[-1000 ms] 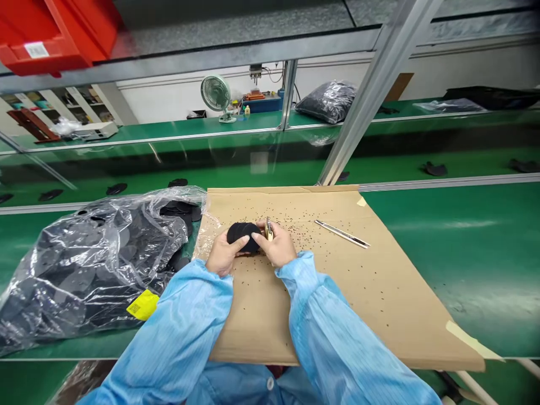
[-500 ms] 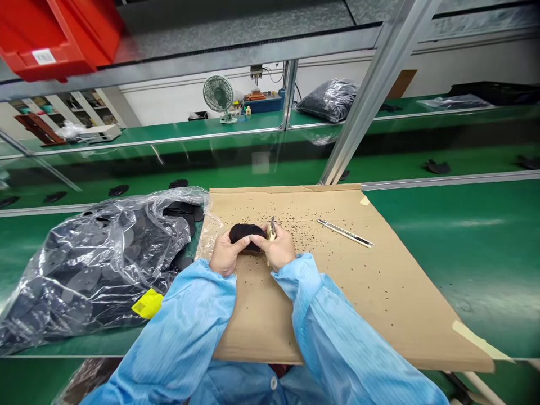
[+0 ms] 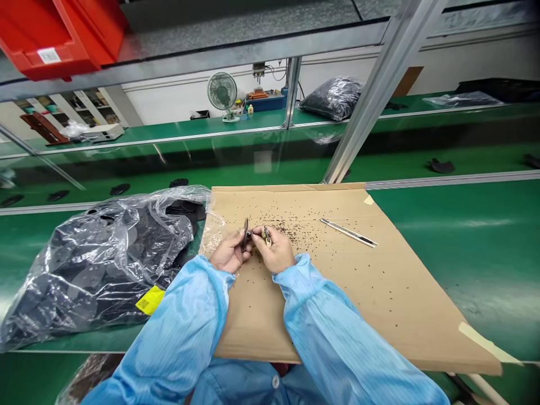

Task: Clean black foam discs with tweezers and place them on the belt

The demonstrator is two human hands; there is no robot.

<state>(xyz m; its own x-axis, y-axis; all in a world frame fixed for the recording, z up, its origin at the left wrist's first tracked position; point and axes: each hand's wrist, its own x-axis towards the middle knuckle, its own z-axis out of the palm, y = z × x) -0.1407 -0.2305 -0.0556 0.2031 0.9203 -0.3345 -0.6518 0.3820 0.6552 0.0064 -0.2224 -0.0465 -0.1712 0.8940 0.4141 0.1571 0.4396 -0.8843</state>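
Note:
My left hand [image 3: 228, 254] grips a thin dark rounded piece [image 3: 245, 232], turned nearly edge-on to me. Opposite it, my right hand [image 3: 278, 252] is closed around a small tool [image 3: 267, 237] with cream-yellow handles and a metal end; its exact kind is hard to make out. The right thumb and fingertips also meet the dark piece's near side. Both hands are above a brown cardboard sheet [image 3: 337, 315], where many tiny dark bits [image 3: 291, 229] lie scattered. A slim knife-like strip [image 3: 348, 233] rests on the cardboard to the right.
On the left, a clear plastic bag [image 3: 97, 270] full of dark flat pieces carries a yellow label [image 3: 150, 300]. Behind the cardboard rises a slanted metal post [image 3: 371, 107]. A red bin [image 3: 80, 39] sits on the overhead shelf. Several dark pieces lie on the green surface beyond.
The dark piece has turned from showing its broad face to nearly edge-on. My left hand has rolled palm-up, and the tool in my right hand has tilted. The view has shifted slightly.

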